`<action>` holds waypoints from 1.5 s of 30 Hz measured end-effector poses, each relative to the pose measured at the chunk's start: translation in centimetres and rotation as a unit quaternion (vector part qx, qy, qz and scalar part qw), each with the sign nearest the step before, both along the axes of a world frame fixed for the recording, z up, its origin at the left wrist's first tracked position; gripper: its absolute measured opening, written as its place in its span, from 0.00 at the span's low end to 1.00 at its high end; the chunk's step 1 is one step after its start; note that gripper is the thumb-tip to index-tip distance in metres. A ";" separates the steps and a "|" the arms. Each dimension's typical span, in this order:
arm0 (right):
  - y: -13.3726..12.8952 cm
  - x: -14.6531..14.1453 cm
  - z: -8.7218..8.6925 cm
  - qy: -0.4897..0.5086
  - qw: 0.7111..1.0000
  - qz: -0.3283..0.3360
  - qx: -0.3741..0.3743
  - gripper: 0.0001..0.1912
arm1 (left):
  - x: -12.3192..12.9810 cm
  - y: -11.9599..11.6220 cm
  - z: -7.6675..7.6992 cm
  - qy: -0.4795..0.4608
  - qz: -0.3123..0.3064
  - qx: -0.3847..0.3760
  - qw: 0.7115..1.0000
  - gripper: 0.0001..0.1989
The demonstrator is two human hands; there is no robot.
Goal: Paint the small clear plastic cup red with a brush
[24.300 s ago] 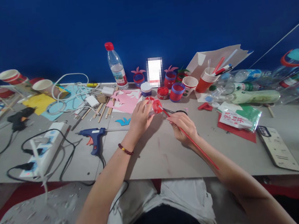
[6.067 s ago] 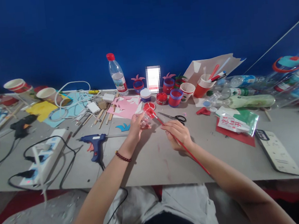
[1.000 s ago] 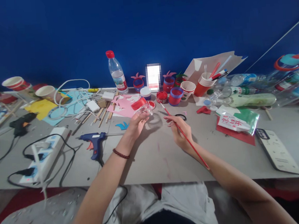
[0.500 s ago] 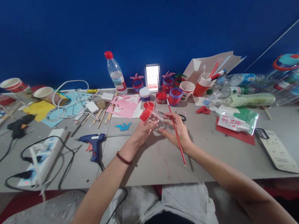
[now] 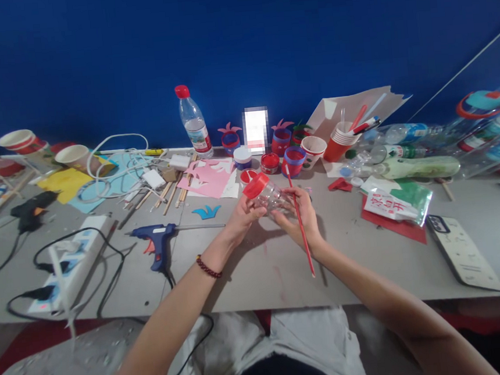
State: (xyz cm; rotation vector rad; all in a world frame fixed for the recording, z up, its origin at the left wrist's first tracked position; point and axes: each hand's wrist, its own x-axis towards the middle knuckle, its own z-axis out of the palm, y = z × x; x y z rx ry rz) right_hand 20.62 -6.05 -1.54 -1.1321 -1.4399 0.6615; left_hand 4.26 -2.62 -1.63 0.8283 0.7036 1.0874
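Note:
Between my hands is a clear plastic bottle piece [image 5: 272,197] with a red-painted rim, tilted up to the left above the table. My left hand [image 5: 244,218] is closed around its painted end. With my right hand [image 5: 303,218] I grip a red paintbrush [image 5: 303,238], bristles up and handle down, while the fingers also touch the bottle piece's other end. Just behind sit an open jar of red paint [image 5: 269,162] and a red-smeared lid [image 5: 248,178]. A blue paper leaf cutout [image 5: 206,212] lies left of my left hand.
A blue glue gun [image 5: 156,242] and a power strip [image 5: 75,267] with black cables lie to the left. At the back stands a water bottle [image 5: 196,128] near painted cups [image 5: 294,161]. On the right are plastic bottles [image 5: 418,167] and a phone [image 5: 463,253].
Both hands have shifted slightly right with the bottle piece, whose red rim has turned more into view. The paintbrush has moved a little to the right too.

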 end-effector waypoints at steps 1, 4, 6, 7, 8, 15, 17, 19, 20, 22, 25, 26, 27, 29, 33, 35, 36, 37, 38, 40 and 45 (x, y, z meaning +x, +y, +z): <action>0.1 0.1 0.0 0.005 1.000 -0.005 0.005 0.25 | -0.2 0.2 0.0 -0.002 0.019 0.004 1.000 0.37; 0.5 0.5 0.2 -0.011 0.998 -0.032 0.045 0.25 | -0.9 0.8 0.4 0.008 0.112 0.028 0.993 0.43; 0.6 0.8 0.4 -0.037 0.996 -0.046 0.067 0.26 | -1.4 1.0 1.1 0.037 0.163 0.046 0.985 0.42; 0.6 1.0 0.5 -0.049 0.995 -0.048 0.071 0.27 | -1.5 1.0 1.5 0.052 0.181 0.059 0.980 0.42; 0.6 1.2 0.7 -0.060 0.994 -0.048 0.073 0.28 | -1.6 0.9 1.9 0.068 0.191 0.076 0.976 0.41; 0.1 2.0 1.2 -0.118 0.990 -0.013 0.083 0.29 | -1.3 -1.0 3.9 0.196 0.125 0.223 0.947 0.35; 0.1 2.1 1.2 -0.142 0.986 -0.003 0.088 0.30 | -1.1 -1.4 4.1 0.222 0.102 0.250 0.937 0.35; 0.0 2.1 1.3 -0.159 0.983 -0.002 0.097 0.31 | -0.9 -1.6 4.2 0.242 0.086 0.269 0.928 0.35; 0.0 2.1 1.3 -0.165 0.981 -0.003 0.100 0.31 | -0.8 -1.6 4.2 0.252 0.080 0.278 0.923 0.34; 0.0 2.0 1.4 -0.179 0.978 -0.007 0.107 0.33 | -0.6 -1.6 3.9 0.275 0.073 0.301 0.910 0.33; 0.0 1.8 1.5 -0.205 0.970 -0.012 0.134 0.35 | -0.5 -1.5 3.2 0.300 0.075 0.323 0.894 0.33; -0.1 1.7 1.5 -0.213 0.966 -0.013 0.144 0.35 | -0.4 -1.5 2.9 0.304 0.077 0.324 0.892 0.33; -0.1 1.7 1.5 -0.219 0.964 -0.013 0.153 0.35 | -0.3 -1.4 2.7 0.308 0.079 0.324 0.891 0.32; -0.1 1.6 1.5 -0.226 0.960 -0.015 0.162 0.35 | -0.3 -1.4 2.3 0.321 0.086 0.329 0.884 0.31; -0.1 1.5 1.5 -0.233 0.959 -0.017 0.160 0.34 | -0.3 -1.0 1.3 0.411 0.090 0.399 0.814 0.29; -0.1 1.6 1.5 -0.234 0.960 -0.013 0.153 0.33 | -0.5 -0.8 0.9 0.442 0.094 0.437 0.777 0.29; -0.1 1.6 1.6 -0.230 0.961 -0.012 0.150 0.32 | -0.5 -0.7 0.7 0.446 0.099 0.448 0.769 0.29; -0.2 1.7 1.6 -0.223 0.963 -0.012 0.149 0.31 | -0.6 -0.6 0.6 0.442 0.106 0.449 0.769 0.29; -0.2 1.7 1.7 -0.212 0.966 -0.015 0.150 0.30 | -0.7 -0.5 0.5 0.432 0.113 0.442 0.778 0.29; -0.2 1.8 1.9 -0.176 0.972 -0.029 0.155 0.25 | -0.8 -0.4 0.6 0.400 0.121 0.398 0.817 0.27; 0.0 2.1 2.9 -0.055 0.987 -0.075 0.131 0.13 | -1.0 0.0 1.2 0.241 0.058 0.163 0.955 0.24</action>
